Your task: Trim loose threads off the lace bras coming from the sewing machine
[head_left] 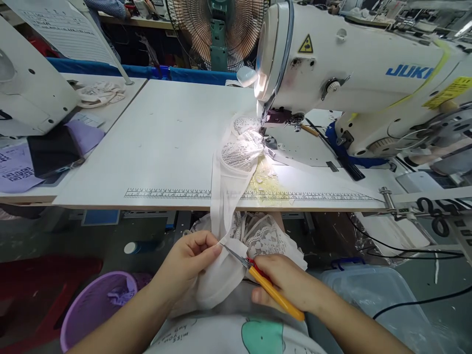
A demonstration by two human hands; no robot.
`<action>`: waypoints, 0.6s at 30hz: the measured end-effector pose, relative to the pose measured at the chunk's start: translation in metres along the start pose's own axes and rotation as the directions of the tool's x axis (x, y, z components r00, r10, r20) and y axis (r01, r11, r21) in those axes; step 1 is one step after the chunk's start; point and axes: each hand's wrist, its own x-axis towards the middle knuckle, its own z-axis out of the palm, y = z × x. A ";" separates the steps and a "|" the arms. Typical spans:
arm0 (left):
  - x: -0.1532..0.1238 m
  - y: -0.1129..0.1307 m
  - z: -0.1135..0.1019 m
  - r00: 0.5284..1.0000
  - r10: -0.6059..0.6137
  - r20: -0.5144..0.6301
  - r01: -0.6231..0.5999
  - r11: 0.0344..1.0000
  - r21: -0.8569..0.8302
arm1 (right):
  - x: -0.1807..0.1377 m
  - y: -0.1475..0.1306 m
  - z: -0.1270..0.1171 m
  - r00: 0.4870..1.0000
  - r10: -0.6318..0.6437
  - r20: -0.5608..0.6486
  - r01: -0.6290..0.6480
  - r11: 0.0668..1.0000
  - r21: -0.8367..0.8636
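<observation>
My left hand (pixel 195 258) is closed in a pinch on the edge of a white lace garment (pixel 230 172), with a strip running over the table's front edge. In my right hand (pixel 282 282) is a pair of small pointed scissors (pixel 275 291) with an orange and red handle. Their metal tips touch or nearly touch the cloth beside my left fingertips; whether the blades are apart I cannot make out. At its far end the garment lies by the needle of a white sewing machine (pixel 339 59). More white lace cloth (pixel 271 238) rests over my lap.
A ruler scale (pixel 167 193) runs along the front of the white table (pixel 177 132). Another machine (pixel 33 83) and purple papers (pixel 16 167) stand left. Below are a purple basket (pixel 73 314) and a clear plastic bin (pixel 372 295). A fan (pixel 219 34) stands behind; a person's sleeve (pixel 106 7) shows.
</observation>
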 end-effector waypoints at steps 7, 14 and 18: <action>0.002 0.002 0.002 1.000 -0.004 0.006 0.004 0.999 0.033 | 0.001 -0.007 0.000 1.000 -0.001 -0.015 0.002 1.000 0.031; 0.003 0.005 0.006 1.000 -0.002 0.012 0.002 0.999 0.051 | -0.001 -0.009 0.001 0.999 -0.022 -0.040 0.025 0.997 0.069; 0.003 0.006 0.006 1.000 -0.005 0.012 0.004 0.998 0.061 | 0.002 -0.005 0.011 0.998 0.010 -0.061 0.001 0.985 0.174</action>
